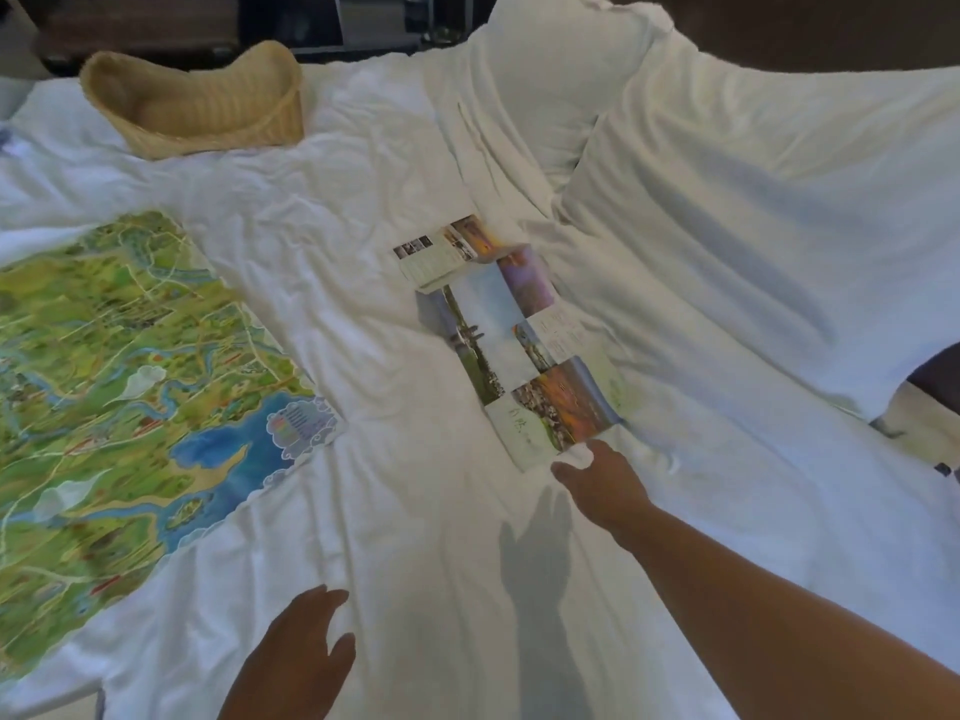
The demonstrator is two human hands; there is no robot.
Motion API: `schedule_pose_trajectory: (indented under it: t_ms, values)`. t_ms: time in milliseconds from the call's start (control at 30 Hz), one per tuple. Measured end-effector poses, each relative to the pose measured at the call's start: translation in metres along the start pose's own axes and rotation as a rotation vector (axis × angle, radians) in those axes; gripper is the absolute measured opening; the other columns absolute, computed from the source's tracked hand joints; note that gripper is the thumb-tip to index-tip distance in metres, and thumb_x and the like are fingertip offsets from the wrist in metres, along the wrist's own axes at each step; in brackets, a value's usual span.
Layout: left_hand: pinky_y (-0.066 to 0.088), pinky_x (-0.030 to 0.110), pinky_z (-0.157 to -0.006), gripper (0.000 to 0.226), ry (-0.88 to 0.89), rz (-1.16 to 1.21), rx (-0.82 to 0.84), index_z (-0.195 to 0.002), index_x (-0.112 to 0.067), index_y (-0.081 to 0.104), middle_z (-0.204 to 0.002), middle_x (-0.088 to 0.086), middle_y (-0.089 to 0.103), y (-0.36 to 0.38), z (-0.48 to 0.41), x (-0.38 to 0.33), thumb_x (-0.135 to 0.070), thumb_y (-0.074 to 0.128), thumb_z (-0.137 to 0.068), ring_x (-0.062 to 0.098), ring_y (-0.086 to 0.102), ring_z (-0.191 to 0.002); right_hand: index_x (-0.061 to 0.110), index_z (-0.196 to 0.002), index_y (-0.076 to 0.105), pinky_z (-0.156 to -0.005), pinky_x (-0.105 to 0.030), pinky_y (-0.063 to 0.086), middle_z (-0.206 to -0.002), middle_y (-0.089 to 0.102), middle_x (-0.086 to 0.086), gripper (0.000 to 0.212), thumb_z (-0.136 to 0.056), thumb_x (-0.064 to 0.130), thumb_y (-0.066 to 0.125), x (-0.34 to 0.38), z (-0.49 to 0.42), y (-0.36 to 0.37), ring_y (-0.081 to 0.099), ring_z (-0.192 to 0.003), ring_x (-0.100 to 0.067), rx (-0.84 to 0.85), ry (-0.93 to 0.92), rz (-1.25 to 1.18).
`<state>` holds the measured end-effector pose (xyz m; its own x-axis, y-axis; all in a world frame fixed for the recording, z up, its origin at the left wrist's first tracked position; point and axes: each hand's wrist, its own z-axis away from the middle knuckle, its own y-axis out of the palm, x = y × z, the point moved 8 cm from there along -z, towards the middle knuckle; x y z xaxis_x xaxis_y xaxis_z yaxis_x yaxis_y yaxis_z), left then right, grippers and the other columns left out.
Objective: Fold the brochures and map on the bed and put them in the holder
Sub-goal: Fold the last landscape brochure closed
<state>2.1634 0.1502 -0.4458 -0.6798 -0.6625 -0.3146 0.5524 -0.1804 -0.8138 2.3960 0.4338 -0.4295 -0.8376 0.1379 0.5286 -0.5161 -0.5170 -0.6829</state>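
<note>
A wide bed with a white, wrinkled duvet (395,210) fills the view. On its left side lies the large unfolded paper map, printed in green and blue (119,387). It is spread flat and its far-right corner reaches toward the middle of the bed.

The colourful paper brochures with photo panels (498,330) lie in the middle of the bed, well apart from the map. They are open and overlap each other in a loose row that runs from far to near. A smaller one is at the far end and a wider one is at the near end.

The light-brown woven wicker holder (208,106) stands upright at the far left of the bed, beyond the map.

The right hand (602,485) reaches forward, and its fingertips are at the near edge of the nearest brochure. This part is blurred, so I cannot tell if the fingers pinch the paper or only touch it. The left hand (301,652) is low near the front edge, with fingers relaxed and spread, holding nothing.

2 white pillows (561,80) lie at the far right.
</note>
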Motion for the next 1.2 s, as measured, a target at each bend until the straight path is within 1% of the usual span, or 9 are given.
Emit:
schedule_pose_trajectory:
  t_ms: [67,167,233,300,400,600,767,867,1200]
  values:
    - [0.022,0.018,-0.113,0.052,-0.038,0.002,0.034,-0.147,-0.035,0.026,-0.157,-0.012,0.022,0.015,-0.007,-0.013,-0.043,0.045,-0.099,0.002,0.025,-0.143,0.016,-0.133,0.053,-0.053,-0.021,0.034,-0.111,0.061,-0.008,0.046,-0.09,0.03,0.064,0.006,-0.036,-0.015,0.051,-0.082,-0.017,-0.032,-0.093,0.064]
    - [0.016,0.015,-0.113,0.058,-0.044,0.037,0.062,-0.149,-0.031,0.024,-0.157,-0.01,0.022,0.036,-0.021,-0.034,-0.047,0.043,-0.097,0.002,0.023,-0.144,0.013,-0.099,0.057,-0.049,-0.023,0.035,-0.086,0.057,-0.004,0.02,-0.086,0.027,0.064,0.006,-0.09,-0.031,0.055,-0.073,-0.02,-0.047,-0.083,0.082]
    - [0.018,0.016,-0.113,0.076,-0.05,0.07,0.081,-0.15,-0.028,0.023,-0.157,-0.007,0.023,0.049,-0.027,-0.048,-0.058,0.031,-0.081,0.002,0.024,-0.143,0.011,-0.102,0.053,-0.057,-0.027,0.043,-0.096,0.056,-0.007,0.033,-0.084,0.036,0.066,0.008,-0.116,-0.038,0.058,-0.078,-0.023,-0.051,-0.048,0.083]
    - [0.022,0.021,-0.114,0.101,-0.068,0.087,0.1,-0.153,-0.019,0.023,-0.158,-0.004,0.022,0.058,-0.032,-0.06,-0.063,0.022,-0.062,0.006,0.026,-0.144,0.008,-0.118,0.053,-0.079,-0.039,0.05,-0.114,0.055,-0.013,0.048,-0.087,0.043,0.063,0.014,-0.141,-0.041,0.058,-0.1,-0.029,-0.08,-0.094,0.196]
    - [0.027,0.027,-0.113,0.123,-0.125,0.084,0.119,-0.145,0.005,0.022,-0.156,0.004,0.028,0.068,-0.043,-0.065,-0.068,0.016,-0.046,0.015,0.032,-0.143,0.005,-0.133,0.044,-0.096,-0.043,0.042,-0.131,0.046,-0.018,0.061,-0.091,0.048,0.057,0.026,-0.17,-0.041,0.046,-0.121,-0.035,-0.126,-0.195,0.32]
    - [0.017,0.015,-0.112,0.07,-0.092,-0.035,0.078,-0.15,-0.04,0.001,-0.16,-0.015,0.002,0.062,-0.061,-0.066,-0.06,0.026,-0.088,0.0,0.01,-0.146,0.007,-0.145,0.026,-0.099,-0.044,0.042,-0.141,0.037,-0.02,0.083,-0.084,0.046,0.066,0.029,-0.216,-0.029,0.036,-0.133,-0.037,-0.06,-0.115,0.316]
    - [0.017,0.014,-0.112,0.062,-0.087,-0.048,0.054,-0.149,-0.042,0.008,-0.16,-0.017,0.004,0.063,-0.066,-0.057,-0.054,0.035,-0.095,0.0,0.012,-0.146,0.004,-0.121,0.047,-0.082,-0.043,0.053,-0.122,0.053,-0.016,0.043,-0.09,0.03,0.062,0.038,-0.227,-0.024,0.058,-0.102,-0.033,-0.126,-0.069,0.272]
    - [0.018,0.015,-0.112,0.06,-0.076,-0.003,0.036,-0.149,-0.043,0.011,-0.16,-0.017,0.006,0.06,-0.067,-0.056,-0.049,0.041,-0.097,0.001,0.013,-0.146,0.002,-0.107,0.055,-0.072,-0.033,0.047,-0.116,0.06,-0.016,0.021,-0.094,0.018,0.053,0.045,-0.226,-0.025,0.058,-0.091,-0.026,-0.185,-0.119,0.247]
    - [0.029,0.019,-0.109,0.052,-0.073,-0.004,-0.051,-0.147,-0.034,0.034,-0.157,-0.012,0.024,0.027,-0.045,-0.069,-0.037,0.048,-0.096,0.003,0.026,-0.143,0.007,-0.11,0.06,-0.077,-0.028,0.038,-0.118,0.061,-0.014,0.022,-0.095,0.016,0.046,0.04,-0.176,-0.046,0.056,-0.109,-0.031,-0.169,-0.204,0.424]
